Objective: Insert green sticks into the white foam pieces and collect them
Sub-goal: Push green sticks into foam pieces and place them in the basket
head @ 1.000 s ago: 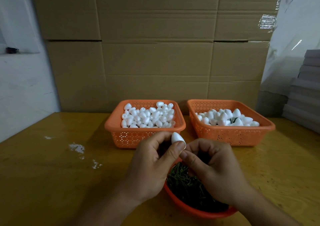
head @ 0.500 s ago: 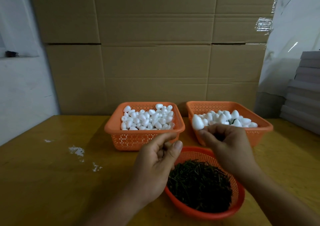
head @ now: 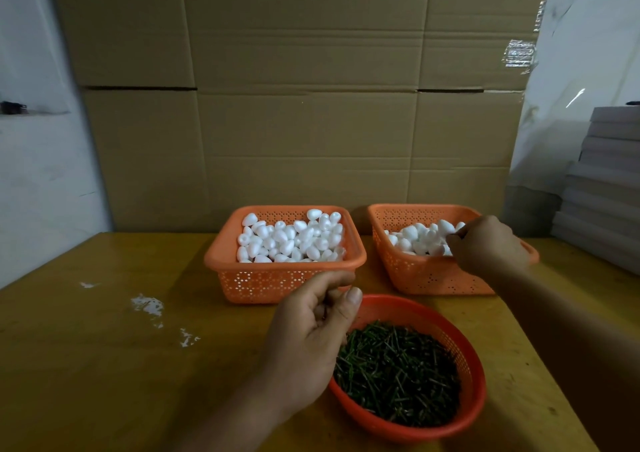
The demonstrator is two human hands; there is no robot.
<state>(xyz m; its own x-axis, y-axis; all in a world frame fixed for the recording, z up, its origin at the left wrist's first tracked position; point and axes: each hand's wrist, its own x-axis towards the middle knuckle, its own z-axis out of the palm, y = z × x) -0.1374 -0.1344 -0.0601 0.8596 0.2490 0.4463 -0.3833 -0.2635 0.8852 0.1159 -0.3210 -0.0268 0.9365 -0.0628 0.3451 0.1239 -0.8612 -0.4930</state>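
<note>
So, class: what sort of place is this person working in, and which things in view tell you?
Probably a small workshop or packing room doing hand assembly. Large cardboard cartons are stacked behind the wooden table, and orange baskets hold bulk white foam pieces and green sticks.

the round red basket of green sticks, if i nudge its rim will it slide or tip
The round red basket is shallow and wide, so it would probably slide on the smooth wooden table rather than tip. Its thin perforated plastic and loose green sticks suggest it is light. The sticks would likely shift.
</note>
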